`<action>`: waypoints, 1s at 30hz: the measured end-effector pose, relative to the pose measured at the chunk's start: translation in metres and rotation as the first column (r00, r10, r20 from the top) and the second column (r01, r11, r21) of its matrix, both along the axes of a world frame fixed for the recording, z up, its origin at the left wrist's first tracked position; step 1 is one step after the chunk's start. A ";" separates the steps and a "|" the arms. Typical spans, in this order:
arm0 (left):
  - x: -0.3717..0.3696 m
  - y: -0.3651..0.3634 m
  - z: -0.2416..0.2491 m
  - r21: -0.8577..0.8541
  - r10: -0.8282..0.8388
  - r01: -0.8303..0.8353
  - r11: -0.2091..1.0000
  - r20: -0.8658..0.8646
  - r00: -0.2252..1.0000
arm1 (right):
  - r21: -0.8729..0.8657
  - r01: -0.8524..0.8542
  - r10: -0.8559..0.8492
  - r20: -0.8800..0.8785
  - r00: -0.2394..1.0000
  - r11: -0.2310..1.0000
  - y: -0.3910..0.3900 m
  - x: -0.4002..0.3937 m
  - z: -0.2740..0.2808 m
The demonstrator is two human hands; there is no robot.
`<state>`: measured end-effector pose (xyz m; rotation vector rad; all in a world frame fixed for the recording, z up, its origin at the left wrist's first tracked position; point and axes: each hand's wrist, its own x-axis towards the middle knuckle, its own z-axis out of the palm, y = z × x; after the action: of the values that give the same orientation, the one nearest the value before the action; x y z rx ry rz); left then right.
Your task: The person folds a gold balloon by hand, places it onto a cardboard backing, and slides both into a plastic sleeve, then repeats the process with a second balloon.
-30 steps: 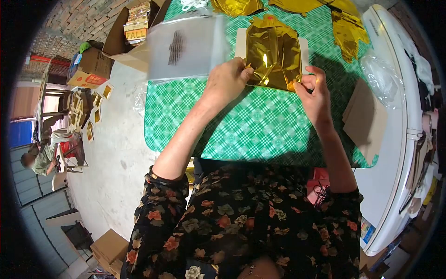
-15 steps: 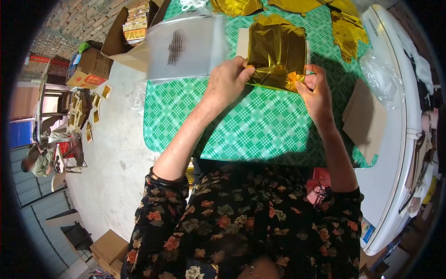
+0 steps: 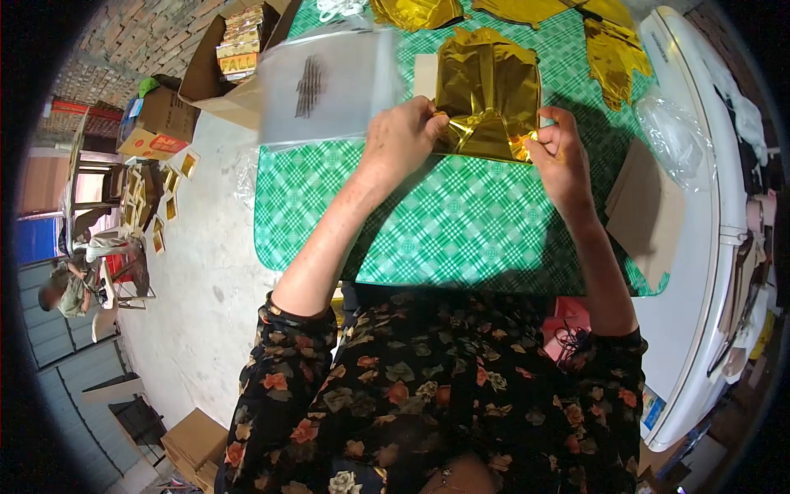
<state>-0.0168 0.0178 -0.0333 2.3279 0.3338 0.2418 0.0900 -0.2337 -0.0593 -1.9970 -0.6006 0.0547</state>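
A shiny piece of gold foil (image 3: 487,86), flattened and wrinkled into a rough rectangle, lies on the green checked tablecloth (image 3: 395,230). My left hand (image 3: 403,136) pinches its lower left corner between thumb and fingers. At the lower right corner, my right hand (image 3: 559,152) grips the crumpled edge. Part of a pale card (image 3: 425,76) shows at the foil's left side; how far it runs beneath is hidden. More limp gold foil pieces (image 3: 617,58) lie at the far side of the table.
A stack of clear plastic bags (image 3: 329,86) lies left of my hands. Sheets of cardboard (image 3: 646,214) and a crumpled clear bag (image 3: 675,136) are at the right, beside a white appliance (image 3: 699,272). An open carton (image 3: 222,99) holds packets. Far left, a person (image 3: 74,288) sits.
Both hands keep hold of the foil's near corners. The near edge looks pulled a little flatter, with its creases shifted, and the foil has moved slightly left.
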 end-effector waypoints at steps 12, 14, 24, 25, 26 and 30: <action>0.005 0.003 0.001 0.051 -0.018 0.020 0.998 -0.050 0.999 | -0.086 0.010 0.000 0.119 0.993 0.996 0.004 0.004 -0.005; 0.006 0.002 -0.003 0.053 -0.019 0.020 0.998 -0.016 1.000 | -0.065 0.000 0.011 0.166 0.986 0.998 0.003 0.004 -0.009; 0.007 -0.005 -0.012 0.147 0.004 -0.025 0.989 0.139 0.990 | -0.136 0.028 -0.019 0.070 0.997 0.990 0.010 -0.003 0.006; 0.008 -0.005 -0.015 0.153 0.011 -0.035 0.988 0.156 0.988 | -0.139 0.024 -0.014 0.077 0.997 0.990 0.011 -0.002 0.006; 0.008 -0.005 -0.017 0.159 0.017 -0.045 0.986 0.174 0.985 | -0.142 0.020 -0.008 0.085 0.996 0.990 0.011 -0.002 0.006; 0.007 -0.013 -0.012 0.202 0.047 -0.094 0.975 0.224 0.974 | -0.112 0.002 0.018 0.172 0.985 0.994 0.009 0.002 -0.005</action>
<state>-0.0100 0.0049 -0.0449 2.4699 0.2942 0.5886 0.0923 -0.2251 -0.0646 -2.1226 -0.7304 -0.0829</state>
